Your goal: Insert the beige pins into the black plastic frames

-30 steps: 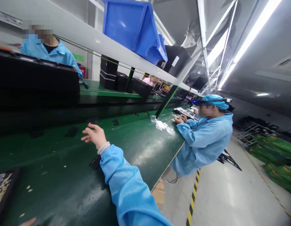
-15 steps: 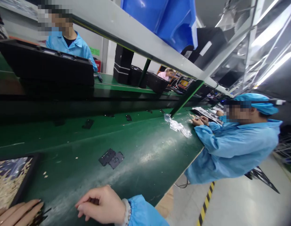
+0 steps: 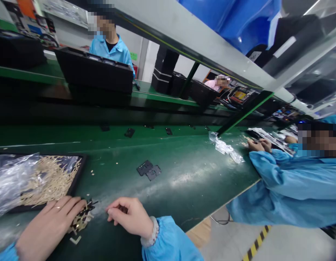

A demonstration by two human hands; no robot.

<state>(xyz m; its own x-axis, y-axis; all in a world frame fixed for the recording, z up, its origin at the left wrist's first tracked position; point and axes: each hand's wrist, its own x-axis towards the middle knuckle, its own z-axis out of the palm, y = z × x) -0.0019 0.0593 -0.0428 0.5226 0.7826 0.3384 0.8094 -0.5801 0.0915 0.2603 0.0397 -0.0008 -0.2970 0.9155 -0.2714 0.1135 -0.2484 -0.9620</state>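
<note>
My left hand point(image 3: 52, 224) lies palm down with its fingers stretched out, the fingertips over a small heap of beige and black strip-like pieces point(image 3: 82, 219). What is under the palm stays hidden. To the right, above the green tabletop, my right hand point(image 3: 131, 215) has its fingers curled in and its thumb close to the index finger. Whether a small piece sits between them I cannot see. Beyond it lie two overlapping flat black plates point(image 3: 149, 170). Left of the heap is a black-rimmed tray point(image 3: 80, 170) full of beige strips, partly covered by clear plastic film point(image 3: 14, 185).
Several small black parts point(image 3: 129, 132) are spread along the table's far side. Crumpled clear bags point(image 3: 226, 148) lie near a green post point(image 3: 244, 112). A co-worker in blue point(image 3: 287, 188) works at the right. Black bins point(image 3: 94, 72) stand on the raised shelf, with another person behind.
The view has swung left, so the tray, the film and my whole left hand show. My right hand keeps its curled shape; the black plates have not visibly moved on the table.
</note>
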